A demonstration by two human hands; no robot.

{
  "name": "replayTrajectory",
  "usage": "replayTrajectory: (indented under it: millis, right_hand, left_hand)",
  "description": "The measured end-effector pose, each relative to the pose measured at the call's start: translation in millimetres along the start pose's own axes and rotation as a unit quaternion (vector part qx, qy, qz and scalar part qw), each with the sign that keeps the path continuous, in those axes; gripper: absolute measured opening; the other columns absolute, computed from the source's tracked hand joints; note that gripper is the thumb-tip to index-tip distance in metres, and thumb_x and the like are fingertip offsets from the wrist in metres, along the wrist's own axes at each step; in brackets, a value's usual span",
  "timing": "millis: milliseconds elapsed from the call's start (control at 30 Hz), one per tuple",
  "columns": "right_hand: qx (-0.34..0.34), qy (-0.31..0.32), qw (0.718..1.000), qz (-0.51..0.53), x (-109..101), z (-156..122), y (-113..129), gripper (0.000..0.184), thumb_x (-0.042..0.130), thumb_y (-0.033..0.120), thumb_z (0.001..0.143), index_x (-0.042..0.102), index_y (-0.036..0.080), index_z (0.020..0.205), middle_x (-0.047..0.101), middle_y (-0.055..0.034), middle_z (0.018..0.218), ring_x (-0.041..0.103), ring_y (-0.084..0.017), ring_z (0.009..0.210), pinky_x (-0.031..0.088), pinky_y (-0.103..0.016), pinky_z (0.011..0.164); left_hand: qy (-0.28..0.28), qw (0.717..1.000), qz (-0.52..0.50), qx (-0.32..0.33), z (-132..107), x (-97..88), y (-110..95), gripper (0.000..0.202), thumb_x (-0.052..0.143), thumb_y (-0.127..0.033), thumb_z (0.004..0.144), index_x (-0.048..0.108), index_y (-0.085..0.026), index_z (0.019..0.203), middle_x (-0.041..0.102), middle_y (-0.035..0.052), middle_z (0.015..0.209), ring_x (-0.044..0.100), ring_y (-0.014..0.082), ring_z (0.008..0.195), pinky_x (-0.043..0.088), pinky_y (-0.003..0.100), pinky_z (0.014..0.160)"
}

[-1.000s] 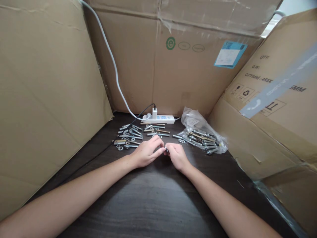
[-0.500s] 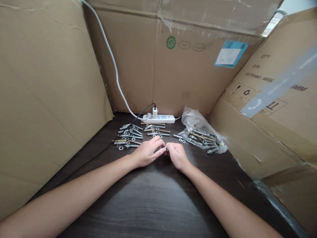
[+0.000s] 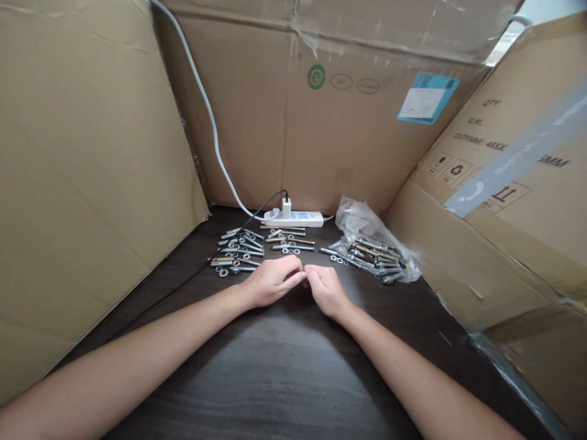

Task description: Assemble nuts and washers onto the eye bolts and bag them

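My left hand point(image 3: 277, 281) and my right hand point(image 3: 326, 288) meet fingertip to fingertip above the dark table point(image 3: 293, 379). Both are closed in a pinch, and whatever sits between the fingers is hidden by them. Left of and beyond my left hand lie several metal expansion bolts point(image 3: 247, 243) with loose nuts and washers point(image 3: 223, 272). Another group of long bolts point(image 3: 293, 247) lies just past my fingertips. Right of these, a single bolt point(image 3: 339, 255) rests with a nut and washers point(image 3: 339, 261) beside it.
A clear plastic bag point(image 3: 362, 217) with several bolts point(image 3: 378, 256) lies at the right. Behind is a white power strip point(image 3: 312, 219) with a plugged-in charger point(image 3: 287, 208) and a black cable point(image 3: 169, 299). Cardboard boxes point(image 3: 247, 110) wall in the left, back and right.
My fingers have closed in slightly, and the small shiny metal piece that showed between them is now covered. Both hands stay in nearly the same place.
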State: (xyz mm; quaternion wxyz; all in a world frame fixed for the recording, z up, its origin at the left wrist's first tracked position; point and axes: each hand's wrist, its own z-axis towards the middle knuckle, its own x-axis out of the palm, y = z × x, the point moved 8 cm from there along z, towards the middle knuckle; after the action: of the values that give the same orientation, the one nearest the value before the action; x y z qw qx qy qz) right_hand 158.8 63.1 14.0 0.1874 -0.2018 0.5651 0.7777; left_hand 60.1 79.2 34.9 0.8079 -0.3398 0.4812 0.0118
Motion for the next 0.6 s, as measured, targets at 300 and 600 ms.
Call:
replayTrajectory:
  millis: [300,600]
  right_hand:
    - [0.013,-0.006,0.999,0.031,-0.7,-0.1,-3.4,0.042,0.030,0.032,0.091,0.048,0.018,0.056,0.050,0.0015,0.054,0.045,-0.012,0.055,0.032,-0.024,0.057]
    - [0.006,-0.014,1.000,0.007,1.2,0.3,-3.8,0.050,0.030,0.043,0.095,0.050,0.017,0.057,0.052,0.0000,0.055,0.047,-0.012,0.053,0.032,-0.025,0.056]
  left_hand:
    - [-0.010,1.000,-0.020,-0.011,-3.9,-3.0,-3.9,0.025,0.045,-0.019,0.083,0.047,-0.020,0.108,0.053,0.0001,0.089,0.049,0.0113,0.069,0.040,0.024,0.064]
    - [0.026,0.999,0.021,0.019,-1.2,1.5,-6.1,0.025,0.035,-0.033,0.095,0.055,-0.019,0.089,0.055,0.0023,0.090,0.052,0.0139,0.081,0.042,0.026,0.075]
